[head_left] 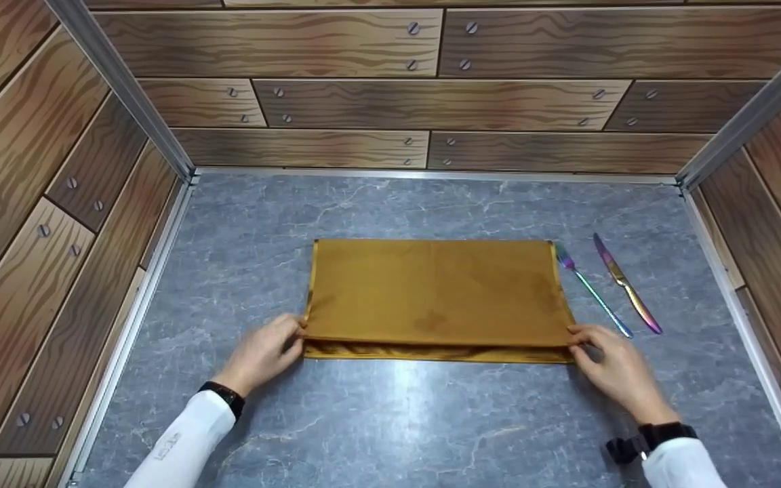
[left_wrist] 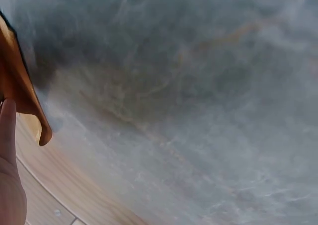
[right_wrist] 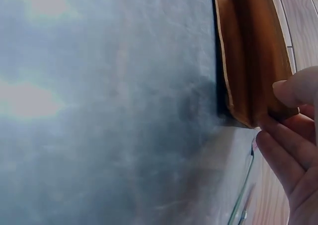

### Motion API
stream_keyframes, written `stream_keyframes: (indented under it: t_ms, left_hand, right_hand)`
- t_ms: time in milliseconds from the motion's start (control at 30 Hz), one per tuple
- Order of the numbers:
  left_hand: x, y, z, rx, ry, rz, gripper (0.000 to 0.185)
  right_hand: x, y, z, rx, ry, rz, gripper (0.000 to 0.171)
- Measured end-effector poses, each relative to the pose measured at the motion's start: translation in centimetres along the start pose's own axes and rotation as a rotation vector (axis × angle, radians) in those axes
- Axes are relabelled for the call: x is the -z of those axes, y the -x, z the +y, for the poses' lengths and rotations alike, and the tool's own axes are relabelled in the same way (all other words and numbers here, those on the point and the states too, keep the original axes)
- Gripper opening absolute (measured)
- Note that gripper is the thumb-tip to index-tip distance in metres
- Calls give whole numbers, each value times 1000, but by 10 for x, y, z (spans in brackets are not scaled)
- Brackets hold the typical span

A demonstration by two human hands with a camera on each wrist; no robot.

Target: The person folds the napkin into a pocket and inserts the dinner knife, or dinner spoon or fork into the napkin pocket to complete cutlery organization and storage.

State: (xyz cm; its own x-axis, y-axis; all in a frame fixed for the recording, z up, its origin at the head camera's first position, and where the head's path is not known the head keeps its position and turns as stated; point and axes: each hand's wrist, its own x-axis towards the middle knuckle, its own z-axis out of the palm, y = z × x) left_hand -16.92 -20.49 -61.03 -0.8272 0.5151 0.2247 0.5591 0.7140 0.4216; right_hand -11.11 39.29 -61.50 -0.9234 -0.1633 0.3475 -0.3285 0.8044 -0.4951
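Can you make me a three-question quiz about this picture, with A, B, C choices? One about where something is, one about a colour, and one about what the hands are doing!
1. Where do the shiny rainbow metal fork and rainbow metal knife lie?
A. On the cloth
B. On the grey marble tabletop, right of the cloth
C. In a hand

2. What colour is the folded satin cloth?
A. Golden brown
B. Blue
C. White

3. What are the left hand and right hand doing?
A. Pinching the cloth's near corners
B. Holding the fork
C. Resting far from the cloth

Answers: 1 B, both lie on the tabletop beside the cloth's right edge. 2 A, every view shows it golden brown. 3 A, fingers grip one near corner each.
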Motion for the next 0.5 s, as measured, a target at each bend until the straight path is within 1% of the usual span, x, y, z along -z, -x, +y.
stream_keyframes:
  t_ms: [133,300,367,500]
  left_hand:
    - [-5,5,-1,-39,-36,-20,16]
    - [-9,9,-4,-135,-92,-14,16]
    - [-10,10,-5,-162,-116,-11,17]
    - [-12,11,-6,-173,-139,-19,17]
  right_hand:
    - [-6,9,0,17,-7,4,23]
    - [-11,14,1,19,4,-13,23]
    - [-11,15,1,23,11,-20,24]
    - [-11,16,2,33,27,-28,25]
